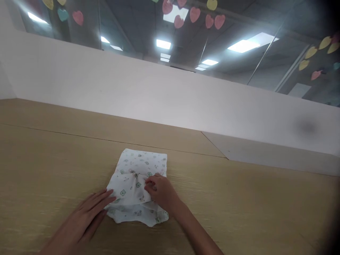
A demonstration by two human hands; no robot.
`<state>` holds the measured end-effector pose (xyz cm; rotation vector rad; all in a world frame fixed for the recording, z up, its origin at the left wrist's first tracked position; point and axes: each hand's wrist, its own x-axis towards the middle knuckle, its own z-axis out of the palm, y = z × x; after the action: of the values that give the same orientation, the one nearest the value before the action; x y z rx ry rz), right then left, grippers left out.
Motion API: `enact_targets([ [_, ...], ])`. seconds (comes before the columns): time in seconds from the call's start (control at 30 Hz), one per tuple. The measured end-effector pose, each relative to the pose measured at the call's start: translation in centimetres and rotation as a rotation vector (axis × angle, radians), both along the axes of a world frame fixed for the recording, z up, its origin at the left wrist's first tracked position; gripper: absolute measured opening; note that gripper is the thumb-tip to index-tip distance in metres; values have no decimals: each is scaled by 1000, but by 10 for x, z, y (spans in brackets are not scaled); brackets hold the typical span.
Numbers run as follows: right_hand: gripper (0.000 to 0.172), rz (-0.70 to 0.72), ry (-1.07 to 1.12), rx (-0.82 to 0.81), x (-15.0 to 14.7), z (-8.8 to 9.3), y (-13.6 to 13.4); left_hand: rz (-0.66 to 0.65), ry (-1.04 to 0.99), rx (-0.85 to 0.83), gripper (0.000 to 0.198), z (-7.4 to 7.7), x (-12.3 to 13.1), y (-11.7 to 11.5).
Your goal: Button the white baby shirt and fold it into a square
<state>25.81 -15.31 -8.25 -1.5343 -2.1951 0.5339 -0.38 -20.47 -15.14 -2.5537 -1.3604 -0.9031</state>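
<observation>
Head view, at 12 o'clock from your hands: folded white printed cloth [130,166] on the light wood tabletop [53,166], long axis 12-to-6. Your right hand [160,193] is curled, pinching its centre, nearer; left hand [82,219] lies open, touching its 9 o'clock edge.

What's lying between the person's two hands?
In the head view, a folded printed cloth lies between the left hand and the right hand.

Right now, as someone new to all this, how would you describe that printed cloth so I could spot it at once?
Start at the light wood desk below the white partition. Near the desk's front edge lies a folded white cloth dotted with small pastel prints. It is the only fabric between the two hands, with the right hand on its gathered middle and the left hand at its edge.
</observation>
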Motion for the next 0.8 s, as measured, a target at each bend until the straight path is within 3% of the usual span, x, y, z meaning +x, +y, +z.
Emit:
enact_targets([
  [0.13, 19, -140, 39, 30, -3, -8, 5, -11, -4, 32, 39, -1, 1, 2],
  [0.37, 19, -179, 119, 7, -2, -14, 11, -4, 48, -5, 45, 3, 1, -1],
  [0.5, 21, -194, 115, 8, 2, -5, 13, 57, 8, -40, 45, 1, 0, -3],
  [0.67, 22, -190, -139, 46, 23, 20, 3, 152, -81, -94, 37, -3, -12, -4],
  [0.8, 29, -23, -318, 48, 45, 30, -28, 114, -96, -150, 34, 2, -22, -5],
])
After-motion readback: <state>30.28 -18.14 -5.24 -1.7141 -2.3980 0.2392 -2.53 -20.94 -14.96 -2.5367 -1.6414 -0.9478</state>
